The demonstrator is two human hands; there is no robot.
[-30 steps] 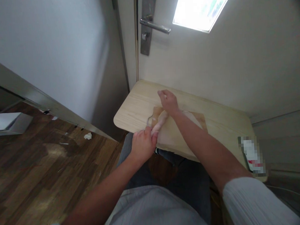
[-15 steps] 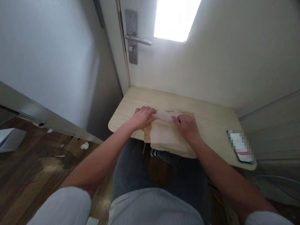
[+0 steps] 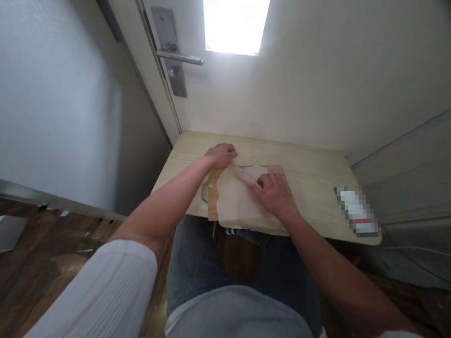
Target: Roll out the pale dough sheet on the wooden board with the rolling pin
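Note:
A thin, pale sheet of dough (image 3: 234,203) lies spread over a wooden board (image 3: 213,209), its near edge reaching the front of the small table. Slanting across the dough's far part is a slim whitish rolling pin (image 3: 245,175), blurred and dusted with white. My left hand (image 3: 222,154) is closed around its far left end, beyond the board's back edge. At the other end, my right hand (image 3: 273,192) curls over the pin above the right part of the dough. My palms and fingers hide both ends of the pin.
The light wooden table (image 3: 312,185) stands against a door with a metal handle (image 3: 179,57). A phone-like object (image 3: 356,210), pixelated, lies at the table's right end. A metal loop (image 3: 204,192) shows left of the board. My legs are under the table.
My left hand has moved up and away, turning the rolling pin from nearly level to slanted. My right hand has stayed near the dough's right side. The view has shifted right.

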